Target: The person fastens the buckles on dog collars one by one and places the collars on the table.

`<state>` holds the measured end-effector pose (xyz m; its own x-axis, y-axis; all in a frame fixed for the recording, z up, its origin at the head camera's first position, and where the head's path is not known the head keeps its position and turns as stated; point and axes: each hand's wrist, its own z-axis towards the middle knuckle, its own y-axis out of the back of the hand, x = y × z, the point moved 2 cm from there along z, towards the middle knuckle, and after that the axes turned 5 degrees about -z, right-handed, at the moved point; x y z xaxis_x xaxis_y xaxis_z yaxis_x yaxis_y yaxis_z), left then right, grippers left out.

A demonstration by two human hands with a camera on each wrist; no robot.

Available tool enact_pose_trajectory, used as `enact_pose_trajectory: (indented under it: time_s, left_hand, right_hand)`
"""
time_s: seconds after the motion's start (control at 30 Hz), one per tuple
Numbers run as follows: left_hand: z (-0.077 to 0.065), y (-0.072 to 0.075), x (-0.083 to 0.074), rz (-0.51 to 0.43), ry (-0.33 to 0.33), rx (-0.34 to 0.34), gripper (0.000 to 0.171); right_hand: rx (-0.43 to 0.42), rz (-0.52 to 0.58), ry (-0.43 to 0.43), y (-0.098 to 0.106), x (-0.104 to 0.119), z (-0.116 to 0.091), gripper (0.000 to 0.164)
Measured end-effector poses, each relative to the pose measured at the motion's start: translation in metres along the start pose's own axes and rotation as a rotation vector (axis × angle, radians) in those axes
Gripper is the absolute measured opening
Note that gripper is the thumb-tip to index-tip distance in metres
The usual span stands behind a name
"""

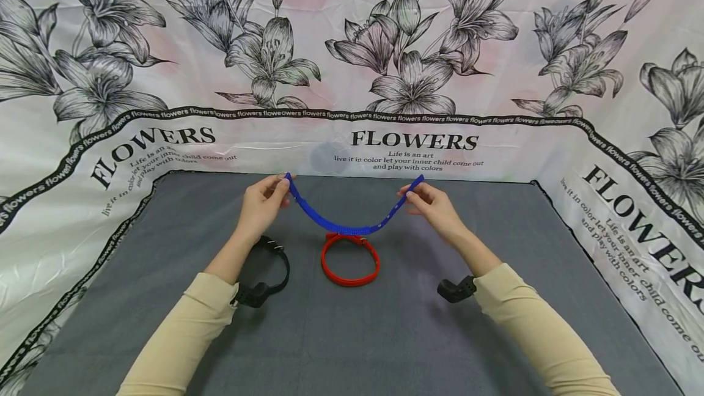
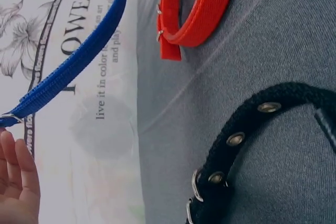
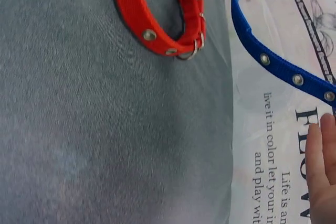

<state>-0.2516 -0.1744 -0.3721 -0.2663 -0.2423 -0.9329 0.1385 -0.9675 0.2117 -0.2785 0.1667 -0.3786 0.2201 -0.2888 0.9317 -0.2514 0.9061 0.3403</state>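
Observation:
A blue collar [image 1: 341, 228] hangs unfastened in a sagging curve between both hands. My left hand [image 1: 263, 201] pinches its buckle end; a metal buckle shows there in the left wrist view. Near the other end, my right hand [image 1: 434, 205] pinches the strap between thumb and fingers. Metal eyelets dot that part of the blue collar [image 3: 283, 70] in the right wrist view. Just below the sag, a red collar [image 1: 350, 283] lies looped on the grey cloth. A black collar [image 1: 287, 271], with eyelets and metal rings, lies beside the left forearm, which partly hides it.
Grey cloth [image 1: 352, 341] covers the table. A white flower-printed sheet [image 1: 302, 145] with printed words borders it at the back and both sides. Black wrist devices, one of them [image 1: 456, 289] by the right sleeve, sit at the cuffs.

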Motion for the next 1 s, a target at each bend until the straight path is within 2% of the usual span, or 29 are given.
enact_pose_trajectory:
  time_s: [0.13,0.37,0.63,0.83,1.0]
  left_hand:
    - [-0.002,-0.004,-0.005,0.002,0.001,0.016,0.039]
    - [-0.003,-0.012,-0.01,-0.111,-0.004,0.075,0.035]
    - [-0.005,-0.018,-0.013,-0.199,0.058,0.078,0.038]
    - [-0.008,-0.024,-0.012,-0.206,0.112,0.104,0.036]
    - [-0.011,-0.031,-0.011,-0.219,0.125,0.127,0.031]
  right_hand:
    - [0.015,0.052,0.022,-0.006,0.003,-0.001,0.04]
    - [0.005,0.113,0.014,-0.015,0.004,0.001,0.039]
    - [-0.037,0.145,0.014,-0.025,0.004,0.003,0.034]
    - [-0.018,0.094,-0.024,-0.031,0.004,0.003,0.033]
    - [0.009,0.089,-0.031,-0.038,0.004,0.003,0.031]
